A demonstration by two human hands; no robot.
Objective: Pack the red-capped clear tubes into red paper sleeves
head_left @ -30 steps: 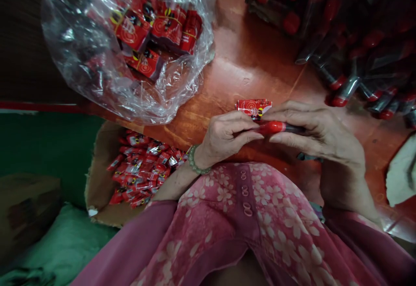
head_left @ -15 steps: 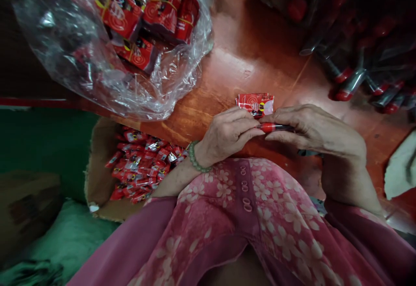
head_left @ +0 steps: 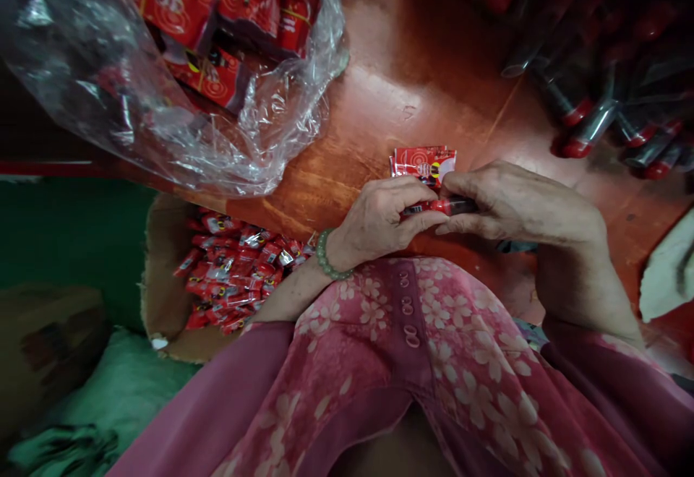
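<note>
Both hands meet in front of my body, over the table (head_left: 374, 115). My right hand (head_left: 525, 206) pinches the dark, see-through body of a small red-ended tube (head_left: 462, 206). My left hand (head_left: 371, 220), with a green bead bracelet at its wrist, has its fingers closed around the tube's red end. A dark printed piece with white marks (head_left: 416, 209) shows between the left fingers; whether it is a separate wrapper I cannot tell. Just beyond the fingertips lies a small stack of flat red printed wrappers (head_left: 420, 160), partly covered by the left hand.
At the far left a clear plastic bag (head_left: 260, 162) holds banded bundles of red wrappers (head_left: 181, 3). Below it, a cardboard box (head_left: 163, 274) contains many red-wrapped pieces (head_left: 233, 267). Clear tubes with red ends (head_left: 593, 130) are piled at the far right. A pale cloth-like piece (head_left: 666, 274) lies at the right edge.
My right hand has shifted slightly left with the tube. More of the dark printed piece now shows between the left fingers. The view has moved a little, so the bag sits further left.
</note>
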